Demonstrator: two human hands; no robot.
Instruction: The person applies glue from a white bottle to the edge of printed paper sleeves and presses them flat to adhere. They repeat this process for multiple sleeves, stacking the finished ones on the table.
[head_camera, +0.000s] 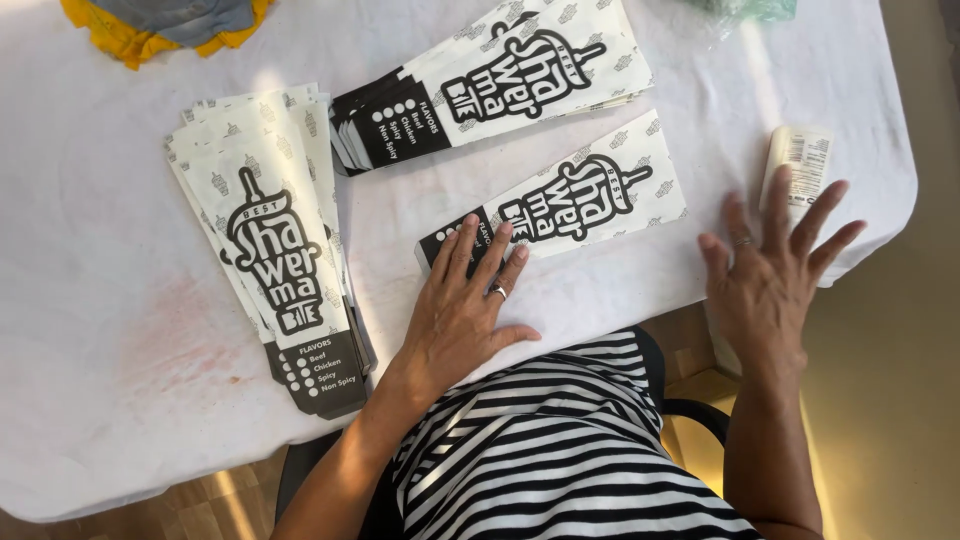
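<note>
My left hand (465, 300) lies flat with fingers spread, its fingertips pressing the dark end of a single white paper bag (580, 195) printed with black lettering. That bag lies flat on the white table (90, 300). My right hand (775, 270) hovers with fingers apart near the table's right edge, holding nothing. Its fingertips are close to a small white glue stick (800, 165) lying on the table.
A fanned stack of the same bags (270, 250) lies at the left, another stack (490, 80) at the back. A yellow and grey cloth (165, 22) sits at the far left corner, a green plastic bag (745, 8) at the far right. A black chair is under me.
</note>
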